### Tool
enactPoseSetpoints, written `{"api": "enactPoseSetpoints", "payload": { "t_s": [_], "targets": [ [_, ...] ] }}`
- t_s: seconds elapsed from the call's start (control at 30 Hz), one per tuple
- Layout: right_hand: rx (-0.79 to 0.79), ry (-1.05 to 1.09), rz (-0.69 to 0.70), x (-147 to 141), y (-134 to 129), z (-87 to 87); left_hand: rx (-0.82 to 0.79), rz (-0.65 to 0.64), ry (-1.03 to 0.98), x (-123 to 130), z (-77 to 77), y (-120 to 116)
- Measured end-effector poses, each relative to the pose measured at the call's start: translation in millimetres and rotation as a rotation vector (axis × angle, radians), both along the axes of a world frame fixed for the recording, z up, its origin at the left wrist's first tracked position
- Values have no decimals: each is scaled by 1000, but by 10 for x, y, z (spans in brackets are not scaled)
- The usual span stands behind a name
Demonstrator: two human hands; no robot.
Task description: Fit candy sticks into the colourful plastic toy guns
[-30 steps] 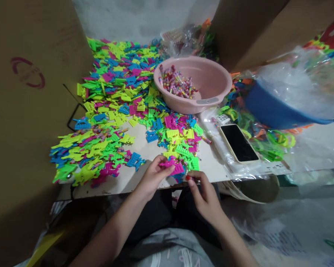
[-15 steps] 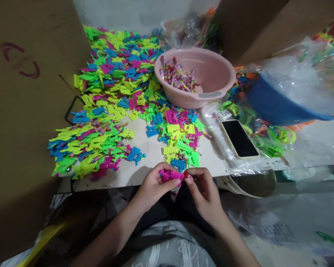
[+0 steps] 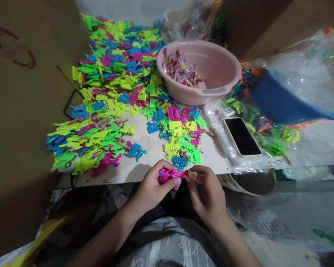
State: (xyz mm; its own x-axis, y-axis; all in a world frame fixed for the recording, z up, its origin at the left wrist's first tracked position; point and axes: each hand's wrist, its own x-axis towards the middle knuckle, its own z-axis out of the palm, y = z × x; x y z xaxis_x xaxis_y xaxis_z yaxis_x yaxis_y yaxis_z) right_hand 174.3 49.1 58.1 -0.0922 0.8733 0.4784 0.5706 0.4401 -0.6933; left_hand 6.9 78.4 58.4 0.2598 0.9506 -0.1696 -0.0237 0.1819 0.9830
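My left hand (image 3: 157, 181) is closed round a bright pink plastic toy piece (image 3: 171, 175), held level just over the table's front edge. At its right end sits the red tip of a small tube (image 3: 186, 173). My right hand (image 3: 207, 189) pinches beside that tip with thumb and forefinger; a pale bit shows at the fingertips, and most of the tube is hidden. Just beyond my hands lies a small heap of ridged plastic pieces (image 3: 180, 142) in yellow, green, pink and blue. To the left is a pile of similar pieces (image 3: 86, 142), with small tubes among them.
A pink basin (image 3: 225, 83) holds many small red-tipped tubes. Behind it, a large heap of coloured pieces (image 3: 119, 55) spreads left. A phone (image 3: 242, 137) lies on plastic bags at right, near a blue basin (image 3: 278, 102). A cardboard box (image 3: 36, 122) stands at left.
The red-tipped tube has moved left against the pink piece's end and shows less between my right fingers. My left hand keeps its hold. The view has shifted slightly.
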Motion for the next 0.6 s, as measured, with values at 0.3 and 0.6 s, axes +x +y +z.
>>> {"api": "enactPoseSetpoints", "payload": {
  "t_s": [0.3, 0.6],
  "targets": [
    [-33, -11, 33, -37, -46, 30, -85, 36, -85, 10, 38, -22],
    [-55, -195, 61, -41, -29, -38, -158, -3, -111, -41, -33, -30]
  ]
}}
